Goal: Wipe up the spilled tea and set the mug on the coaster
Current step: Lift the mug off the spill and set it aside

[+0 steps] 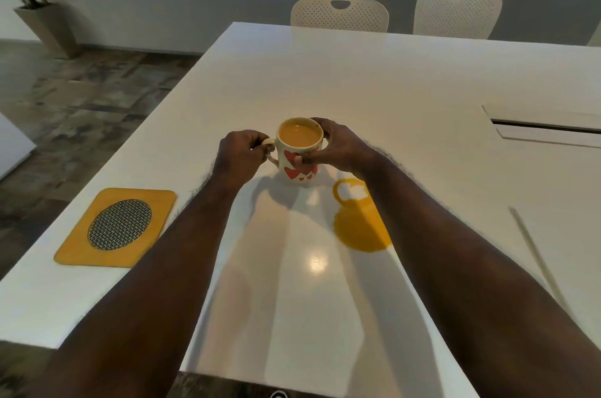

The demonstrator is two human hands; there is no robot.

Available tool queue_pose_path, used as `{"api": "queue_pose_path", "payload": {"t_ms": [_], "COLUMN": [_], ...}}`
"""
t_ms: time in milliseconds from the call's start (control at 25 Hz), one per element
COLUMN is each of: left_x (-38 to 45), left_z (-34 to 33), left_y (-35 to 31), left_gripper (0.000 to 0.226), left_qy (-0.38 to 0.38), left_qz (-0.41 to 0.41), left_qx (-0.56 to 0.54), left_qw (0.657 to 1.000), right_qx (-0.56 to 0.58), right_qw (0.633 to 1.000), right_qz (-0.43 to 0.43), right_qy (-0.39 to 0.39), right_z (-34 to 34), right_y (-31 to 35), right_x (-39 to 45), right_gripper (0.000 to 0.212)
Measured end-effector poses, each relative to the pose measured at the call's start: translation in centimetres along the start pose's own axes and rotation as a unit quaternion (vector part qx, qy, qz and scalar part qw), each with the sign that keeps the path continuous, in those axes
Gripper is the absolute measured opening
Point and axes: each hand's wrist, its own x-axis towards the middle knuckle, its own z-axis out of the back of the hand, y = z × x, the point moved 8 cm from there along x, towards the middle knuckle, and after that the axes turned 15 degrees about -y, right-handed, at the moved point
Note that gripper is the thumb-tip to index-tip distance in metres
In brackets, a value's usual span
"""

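A cream mug (297, 166) with red hearts, full of milky tea, is at the middle of the white table (390, 79); whether it rests on the top or hangs just above it I cannot tell. My left hand (242, 155) pinches its handle. My right hand (338, 147) wraps the mug's right side, thumb on the front. A yellow-brown puddle of spilled tea (357, 228) lies on the table just right of the mug, partly hidden by my right forearm. A yellow square coaster (78, 248) with a round metal mesh centre lies at the table's left edge.
Two white perforated chairs (340, 12) stand behind the table's far edge. A cable hatch (540, 129) is set into the table at the right. A thin pale stick (536, 254) lies at the right. A potted plant (35, 7) stands on the floor at the far left.
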Motion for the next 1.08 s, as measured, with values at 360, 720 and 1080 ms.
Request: {"api": "queue_pose_path", "payload": {"t_ms": [360,720,1080], "left_x": [0.1,-0.3,-0.5], "left_z": [3.1,3.6,3.5], "left_y": [2.8,3.5,3.7], "left_gripper": [0.01,0.013,0.014], "left_qy": [-0.036,-0.036,-0.021], "left_qz": [0.039,0.041,0.06], "left_qx": [0.006,0.042,0.047], "left_qw": [0.999,0.998,0.997], "right_qx": [0.003,-0.004,-0.018], "right_qw": [0.998,0.997,0.996], "right_qz": [-0.012,-0.018,-0.027], "right_qy": [0.054,0.076,0.08], "right_z": [-4.6,-5.6,-6.0], "right_y": [0.6,0.6,0.0], "right_x": [1.2,1.2,1.2], "right_gripper": [0.083,0.081,0.082]}}
